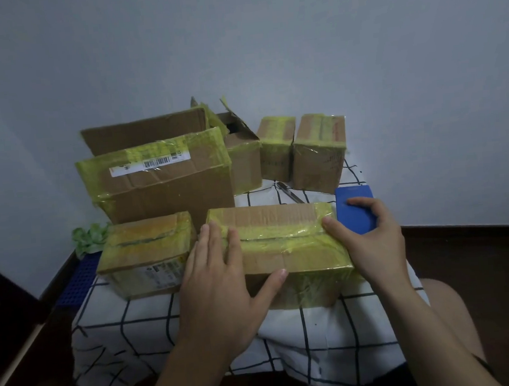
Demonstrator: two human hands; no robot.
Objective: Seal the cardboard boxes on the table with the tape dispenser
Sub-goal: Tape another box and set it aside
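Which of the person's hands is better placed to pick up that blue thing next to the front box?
Probably the right hand: its fingers lie over the blue object, just right of the front box. The left hand lies flat on the box's left end, farther from it.

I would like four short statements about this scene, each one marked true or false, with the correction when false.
1. Both the left hand and the right hand rest on the front box. True.
2. Yellow-green tape covers parts of the front box. True.
3. The right hand holds the pen. False: the pen lies on the cloth behind the front box.
4. The cloth is plain red. False: it is white with dark grid lines.
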